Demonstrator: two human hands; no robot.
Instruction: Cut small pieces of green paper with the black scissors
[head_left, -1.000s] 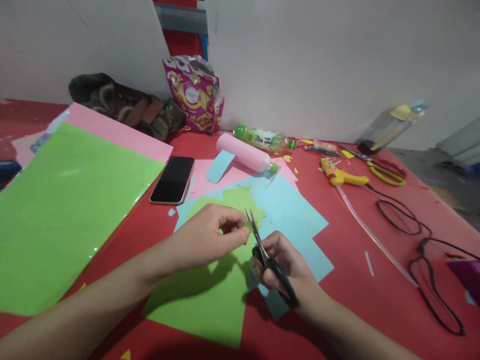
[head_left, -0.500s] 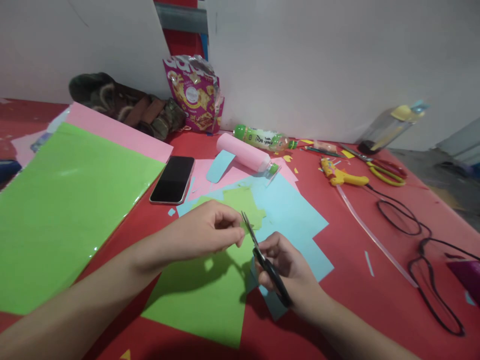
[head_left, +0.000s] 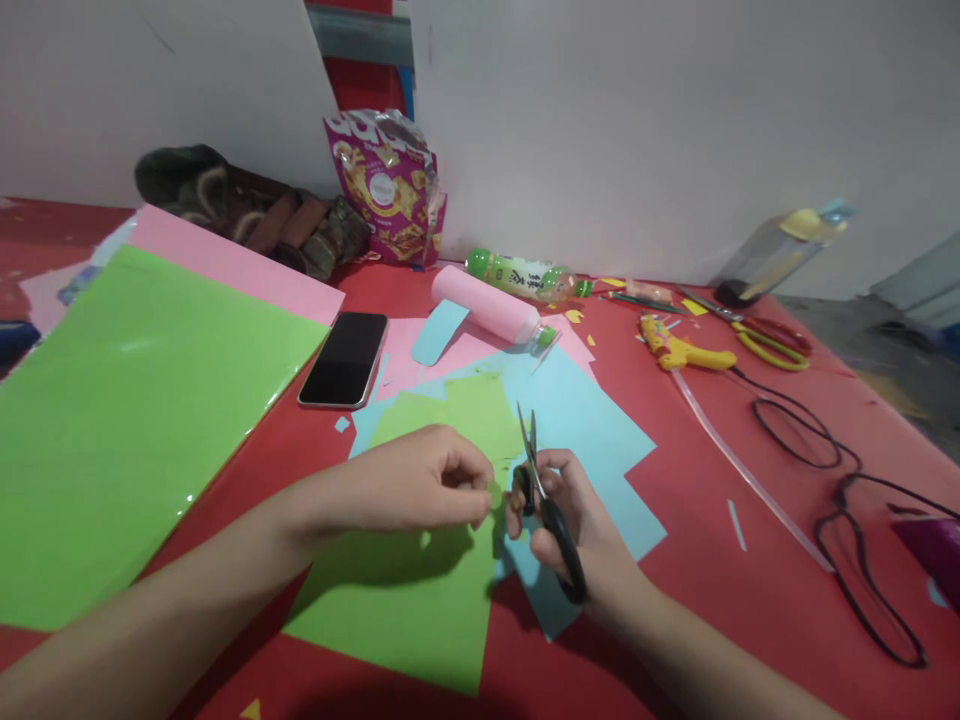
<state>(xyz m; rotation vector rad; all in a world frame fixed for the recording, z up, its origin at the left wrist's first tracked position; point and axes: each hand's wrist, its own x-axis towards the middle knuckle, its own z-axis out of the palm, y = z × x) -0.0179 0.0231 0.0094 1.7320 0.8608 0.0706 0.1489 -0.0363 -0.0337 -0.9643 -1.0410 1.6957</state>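
Observation:
My left hand (head_left: 442, 480) is closed in a pinch over the green paper (head_left: 405, 620), with a small green paper piece (head_left: 495, 494) showing at its fingertips. Just to its right, my right hand (head_left: 562, 515) holds black-handled scissors (head_left: 561, 545), fingers in the loops. Their blades are parted and point away from me, above the light blue paper (head_left: 600, 430). The scissors and the small piece are apart. Beyond the hands lies a bottle wrapped in pink paper (head_left: 487, 305), with a light blue strip (head_left: 440, 332) against it.
A phone (head_left: 345, 360) and large green sheet (head_left: 150, 400) lie left. Behind are a snack bag (head_left: 390, 190) and green-labelled bottle (head_left: 525, 277). At right are a yellow glue gun (head_left: 682, 350), its black cord, yellow-and-red scissors (head_left: 772, 345) and a clear bottle (head_left: 780, 255).
The scissors have opened wider and turned more upright, moving slightly right of my left hand. My left hand has shifted a little toward me, and a small green piece now shows at its fingertips.

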